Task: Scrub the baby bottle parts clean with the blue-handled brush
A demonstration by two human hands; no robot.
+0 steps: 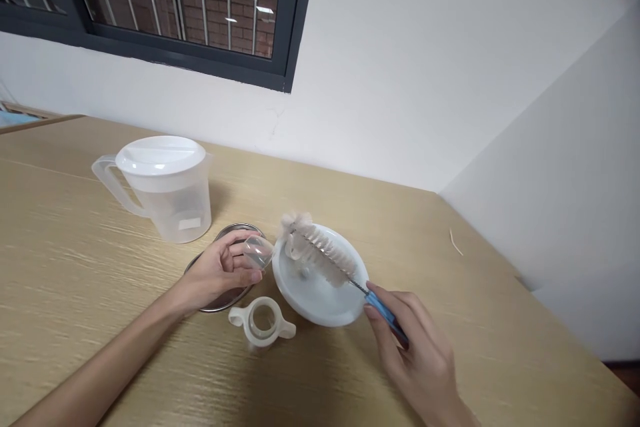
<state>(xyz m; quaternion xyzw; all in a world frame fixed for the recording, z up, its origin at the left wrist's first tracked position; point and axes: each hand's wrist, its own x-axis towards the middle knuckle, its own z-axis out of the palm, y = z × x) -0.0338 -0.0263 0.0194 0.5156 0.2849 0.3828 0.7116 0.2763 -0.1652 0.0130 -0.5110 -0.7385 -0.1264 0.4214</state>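
My left hand (220, 270) is closed around a small clear domed cap (259, 251), tilted with one end toward the white bowl (320, 312). My right hand (417, 347) grips the blue handle of a bottle brush (327, 260). Its pale bristles lie slanted over the bowl, with the tufted tip near the far left rim, close to the cap. Whether the tip touches the cap, I cannot tell. In front of the bowl stands an open baby bottle (263, 320) with two side handles. Beneath my left hand is a round metal tray (213, 310), partly hidden.
A translucent pitcher (175, 203) with a white lid stands at the back left, its handle pointing left. A thin pale strip (455, 242) lies on the wooden table (480, 320) at the right. Behind the table rises a white wall with a barred window (200, 7).
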